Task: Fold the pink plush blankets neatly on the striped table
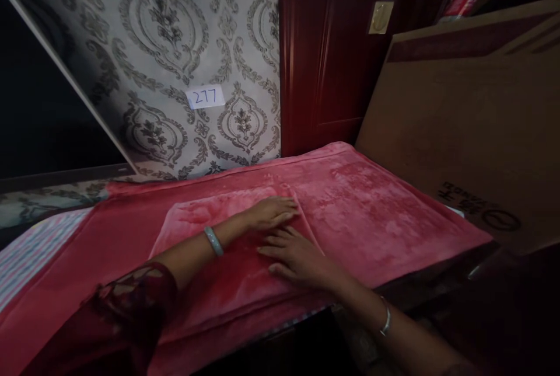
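A pink plush blanket is spread over a low surface, with a smaller folded layer of the same plush fabric lying on its left half. My left hand rests flat on the folded layer near its right edge, fingers stretched out to the right. Just below it, my right hand lies palm down across that same edge, its fingers spread and pointing left. The fingertips of the two hands are close together. Neither hand grips the fabric. A pale bangle is on my left wrist and a thin silver one on my right.
Behind the blanket stands a patterned wall with a paper label reading 277. A dark red wooden panel adjoins it. A large cardboard box leans at the right, a dark screen is at the left, and striped cloth shows underneath.
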A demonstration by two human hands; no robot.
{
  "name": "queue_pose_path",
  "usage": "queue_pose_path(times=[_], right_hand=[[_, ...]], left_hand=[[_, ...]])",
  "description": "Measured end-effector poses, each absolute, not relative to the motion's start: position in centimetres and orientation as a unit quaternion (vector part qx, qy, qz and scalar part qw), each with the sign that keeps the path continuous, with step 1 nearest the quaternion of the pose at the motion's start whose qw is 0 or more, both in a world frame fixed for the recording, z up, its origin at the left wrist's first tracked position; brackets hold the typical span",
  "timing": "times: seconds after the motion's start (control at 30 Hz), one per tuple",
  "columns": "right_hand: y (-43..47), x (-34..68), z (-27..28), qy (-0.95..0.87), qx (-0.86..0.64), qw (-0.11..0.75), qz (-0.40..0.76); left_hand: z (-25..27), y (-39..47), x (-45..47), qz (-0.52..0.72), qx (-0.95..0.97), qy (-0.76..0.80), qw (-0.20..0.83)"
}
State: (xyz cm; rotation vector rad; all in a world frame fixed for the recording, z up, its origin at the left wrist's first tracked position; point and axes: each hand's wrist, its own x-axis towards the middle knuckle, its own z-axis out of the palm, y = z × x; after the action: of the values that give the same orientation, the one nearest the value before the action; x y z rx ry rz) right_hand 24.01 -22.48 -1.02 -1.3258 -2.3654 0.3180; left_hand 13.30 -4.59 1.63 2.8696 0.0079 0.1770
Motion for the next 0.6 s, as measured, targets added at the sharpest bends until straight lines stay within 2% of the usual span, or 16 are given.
queue_pose_path(times=[0.13, 0.33, 0.6], right_hand=[[-22.8, 24.0, -2.8, -0.848, -0.479, 0.187, 0.128], [-22.7, 24.2, -2.9, -0.841, -0.479, 0.176, 0.18], [-22.8, 24.4, -3.0, -0.837, -0.478, 0.181, 0.196]], left_hand=[[0.2, -5.1, 14.4, -0.003, 0.993, 0.002, 0.121], [-1.4, -0.6, 17.6, 0.003, 0.993, 0.059, 0.103], [-3.4, 4.4, 20.2, 0.003, 0.977, 0.09, 0.195]])
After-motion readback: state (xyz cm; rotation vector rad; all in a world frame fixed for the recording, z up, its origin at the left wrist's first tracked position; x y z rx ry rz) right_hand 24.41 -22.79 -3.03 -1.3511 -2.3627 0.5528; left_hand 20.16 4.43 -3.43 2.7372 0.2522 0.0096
